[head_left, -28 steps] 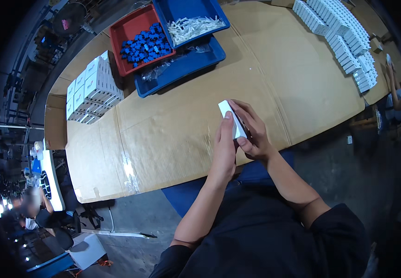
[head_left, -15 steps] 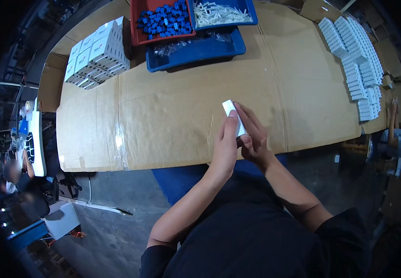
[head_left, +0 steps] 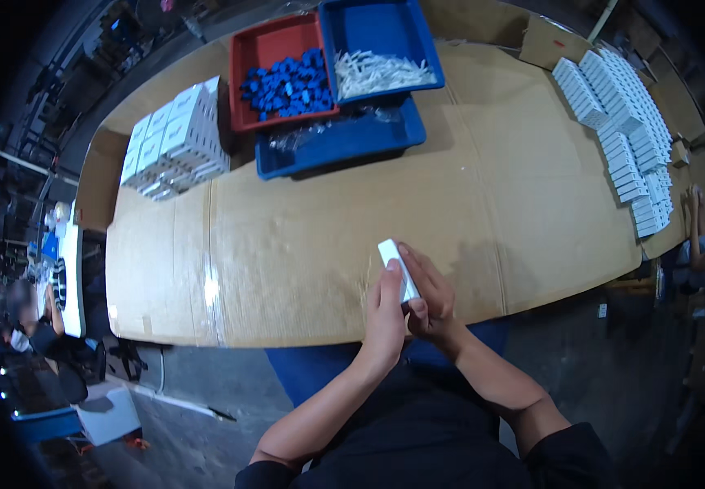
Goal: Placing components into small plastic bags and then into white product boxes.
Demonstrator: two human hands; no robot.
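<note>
We have the white box in both hands, slanted over the near part of the brown cardboard, its far end leaning to our left. Our left hand is closed on it, thumb laid along the upper face, though the other fingers are mostly hidden. Our right hand curls around the right side, fingers bent along it and thumb by the near end, so we take both hands to be gripping the box. We judge it light and fairly stiff, likely thin card; the smooth faces may slide a little, and hard squeezing could dent the walls or crush a corner. The long sides look the best hold, with light pressure spread along them and the ends left free. Beyond, to the left, stands a stack of white boxes; ahead, a red tray holds blue pieces, a blue tray holds white pieces, and a lower tray holds clear plastic. Rows of white boxes line the far right.
</note>
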